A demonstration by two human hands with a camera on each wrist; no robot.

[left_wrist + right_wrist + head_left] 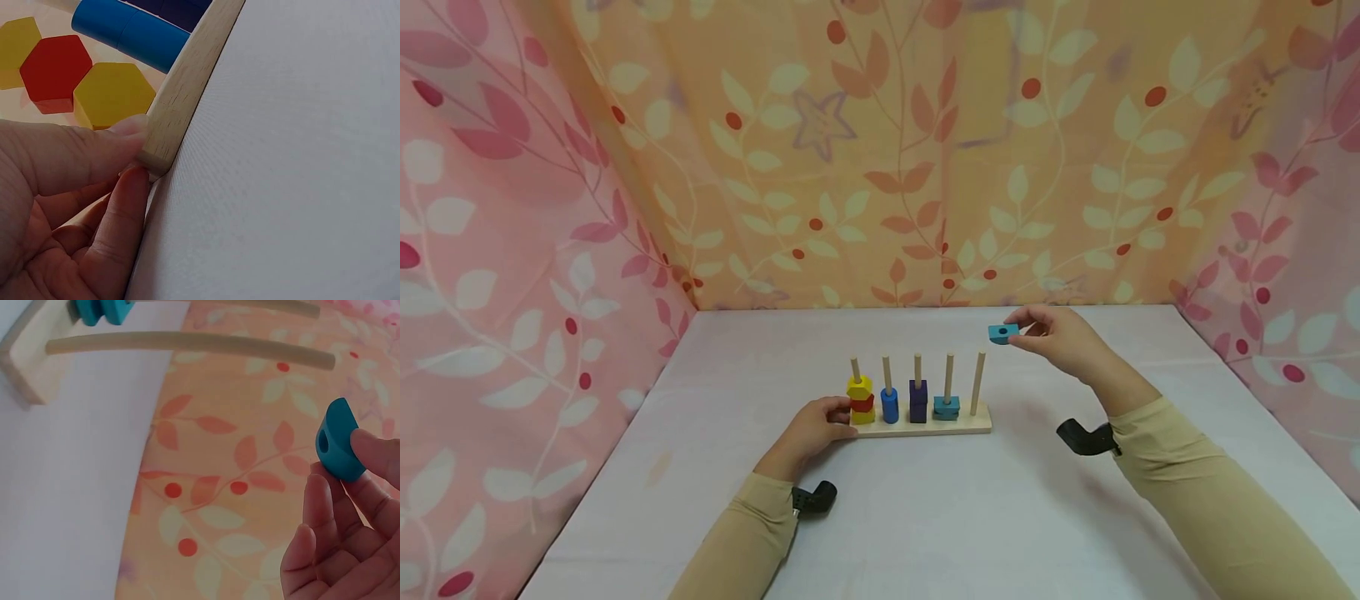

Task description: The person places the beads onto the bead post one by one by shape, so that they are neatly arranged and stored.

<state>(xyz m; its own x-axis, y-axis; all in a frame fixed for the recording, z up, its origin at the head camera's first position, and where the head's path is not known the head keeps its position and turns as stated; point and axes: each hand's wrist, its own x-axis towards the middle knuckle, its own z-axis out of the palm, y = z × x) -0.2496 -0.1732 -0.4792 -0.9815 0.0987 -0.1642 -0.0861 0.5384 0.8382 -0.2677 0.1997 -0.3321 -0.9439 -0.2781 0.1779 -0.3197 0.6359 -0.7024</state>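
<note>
A wooden peg stand (925, 430) sits on the table. My left hand (811, 429) pinches its left end, with the thumb (81, 156) on the base in the left wrist view. From left to right, its pegs carry yellow and red hexagonal blocks (862, 403), blue cylinders (890, 407), dark purple square blocks (918, 402) and teal blocks (947, 407). The rightmost peg (978, 383) is bare wood. My right hand (1060, 340) holds a teal half-round block (342, 447) between thumb and fingers, raised above and right of that peg. A hole shows in the block.
The white tabletop (917, 517) extends around the stand. Behind it hangs an orange leaf-patterned curtain (880, 150), with pink patterned cloth (512, 250) at both sides. A black wrist-camera mount (1084, 437) juts from each sleeve.
</note>
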